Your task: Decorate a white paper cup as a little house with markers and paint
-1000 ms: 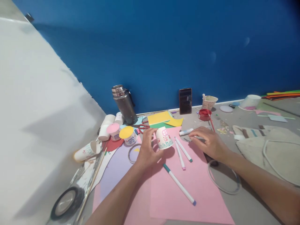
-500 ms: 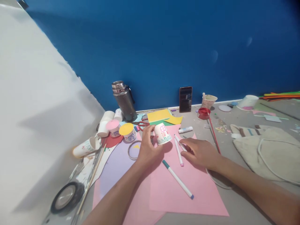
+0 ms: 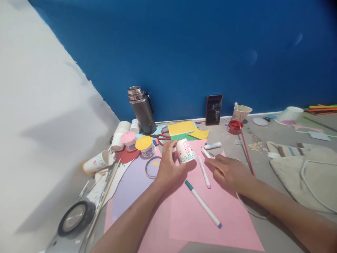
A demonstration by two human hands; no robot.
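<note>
My left hand [image 3: 170, 161] is closed round a small white paper cup [image 3: 185, 151], held tilted above pink paper. The cup bears a pink window, red flowers and green grass strokes. To its right, my right hand [image 3: 231, 172] has its fingers drawn together at a white marker [image 3: 205, 152], whose rear part they hide. Beside those fingers lies another white marker [image 3: 204, 172] with a pink end. Nearer to me, a white marker with a teal cap [image 3: 202, 203] and blue end rests on the pink paper [image 3: 210, 232].
Decorated cups with a pink lid [image 3: 128, 136] and yellow lid [image 3: 144, 142] stand left, near a steel flask [image 3: 142, 112]. A tape roll [image 3: 75, 218] lies front left. A phone [image 3: 213, 109] leans on the blue wall; a glue stick [image 3: 212, 145] and cloth bag [image 3: 295, 175] lie right.
The view has shifted slightly. My right hand has moved a little right, its fingers closer together, and the marker at its fingertips has shifted slightly away from the pink-ended one. My left hand keeps the cup.
</note>
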